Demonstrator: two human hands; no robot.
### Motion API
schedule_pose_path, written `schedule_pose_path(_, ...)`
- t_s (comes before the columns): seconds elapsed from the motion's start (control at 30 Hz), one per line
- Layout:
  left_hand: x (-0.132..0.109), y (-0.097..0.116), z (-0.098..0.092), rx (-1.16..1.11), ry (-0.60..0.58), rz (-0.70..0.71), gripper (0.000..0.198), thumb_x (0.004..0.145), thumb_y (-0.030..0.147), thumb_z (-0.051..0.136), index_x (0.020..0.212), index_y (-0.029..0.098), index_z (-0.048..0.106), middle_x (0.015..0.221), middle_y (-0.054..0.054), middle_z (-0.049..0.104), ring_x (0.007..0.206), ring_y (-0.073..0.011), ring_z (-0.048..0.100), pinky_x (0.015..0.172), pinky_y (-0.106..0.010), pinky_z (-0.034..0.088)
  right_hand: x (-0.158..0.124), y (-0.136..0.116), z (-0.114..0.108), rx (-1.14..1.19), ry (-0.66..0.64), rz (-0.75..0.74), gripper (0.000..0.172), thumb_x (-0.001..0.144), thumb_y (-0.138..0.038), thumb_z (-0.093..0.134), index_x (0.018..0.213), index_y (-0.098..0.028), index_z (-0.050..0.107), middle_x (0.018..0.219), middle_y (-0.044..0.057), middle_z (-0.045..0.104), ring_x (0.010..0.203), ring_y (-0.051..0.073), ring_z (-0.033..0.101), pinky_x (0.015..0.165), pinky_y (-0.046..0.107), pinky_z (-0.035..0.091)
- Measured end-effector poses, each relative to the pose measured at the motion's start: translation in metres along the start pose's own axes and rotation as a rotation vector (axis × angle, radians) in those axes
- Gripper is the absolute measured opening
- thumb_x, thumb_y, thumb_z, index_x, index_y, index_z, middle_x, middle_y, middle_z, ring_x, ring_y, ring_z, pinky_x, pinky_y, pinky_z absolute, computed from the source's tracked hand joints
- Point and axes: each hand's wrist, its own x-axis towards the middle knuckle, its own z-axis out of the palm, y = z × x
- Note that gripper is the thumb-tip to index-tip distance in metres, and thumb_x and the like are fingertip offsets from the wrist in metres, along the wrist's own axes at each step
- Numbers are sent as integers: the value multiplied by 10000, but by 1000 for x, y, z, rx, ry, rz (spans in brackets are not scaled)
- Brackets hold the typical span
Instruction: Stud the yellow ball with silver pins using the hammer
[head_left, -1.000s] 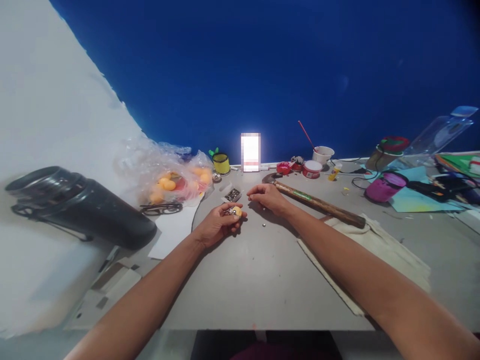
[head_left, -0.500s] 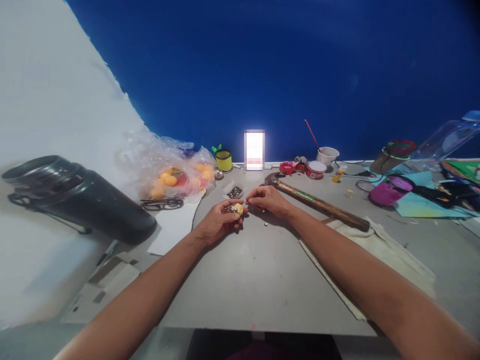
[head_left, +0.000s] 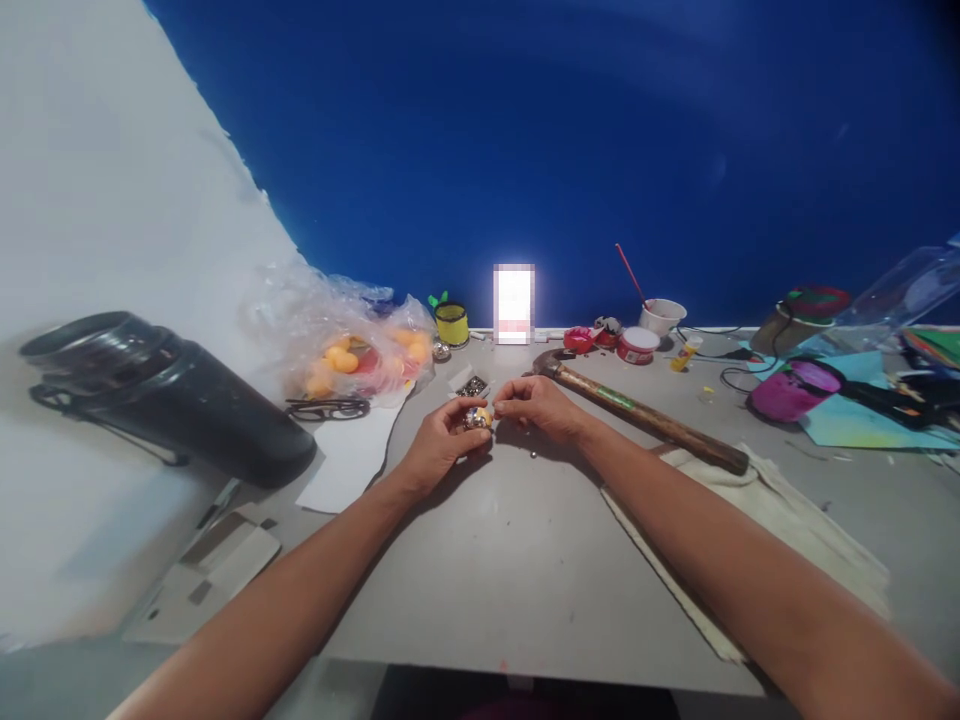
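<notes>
Held between the fingers of my left hand (head_left: pixel 439 445) is a small orange ball (head_left: pixel 480 419), partly covered with shiny silver studs. My right hand (head_left: pixel 541 408) is closed in a pinch at the ball's right side. Whatever sits between its fingertips is too small to make out. Just beyond my hands lies a small open box (head_left: pixel 472 386) of shiny metal pieces. One loose silver piece (head_left: pixel 533 455) rests on the table below my right hand.
A hammer (head_left: pixel 645 412) and a cream cloth (head_left: pixel 795 540) lie to the right. At left are a dark flask (head_left: pixel 172 400), folded glasses (head_left: pixel 328 409) and a plastic bag (head_left: pixel 360 330) with orange balls. Cups and a red-and-white tub (head_left: pixel 637 346) stand along the blue wall.
The ball has turned in my left hand, so more silver faces me. My right fingertips have come closer to it. The whole view has shifted slightly.
</notes>
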Motion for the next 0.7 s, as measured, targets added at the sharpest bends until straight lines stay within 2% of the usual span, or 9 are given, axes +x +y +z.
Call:
schedule_pose_path(0.1,-2,2,1,114,38,51,461,682,243,851,1104,164,684,795,7,659,630,-106,557,638,-292,537,1,2,-3,45,-61,4,250,668,-352,858,777,-152,753,700,30,695,516,82,480,490,231,364)
schedule_pose_path(0.2,-1,2,-1,241,81,88,499,681,249,841,1146,152,684,827,-18,683,697,-144,599,665,-296,526,1,3,-3,59,-116,19,269,665,-361,868,800,-156,756,738,32,701,521,78,481,493,228,364)
schedule_pose_path(0.4,2,-3,-4,366,98,139,479,689,276,803,1144,159,712,848,-33,702,774,-189,626,706,-297,487,2,5,1,81,-150,62,280,647,-363,895,771,-164,743,715,8,668,541,82,496,500,223,375)
schedule_pose_path(0.57,0,0,-2,512,81,140,354,748,270,728,1086,176,679,808,-5,660,749,-176,580,707,-294,448,3,10,4,145,-156,85,346,627,-401,927,809,-168,746,732,12,688,552,89,521,502,219,401)
schedule_pose_path(0.7,-2,1,-2,474,70,151,237,746,242,701,962,205,609,787,23,617,704,-148,538,665,-269,422,2,11,4,168,-159,110,374,611,-418,944,792,-166,735,741,16,700,542,84,515,492,213,404)
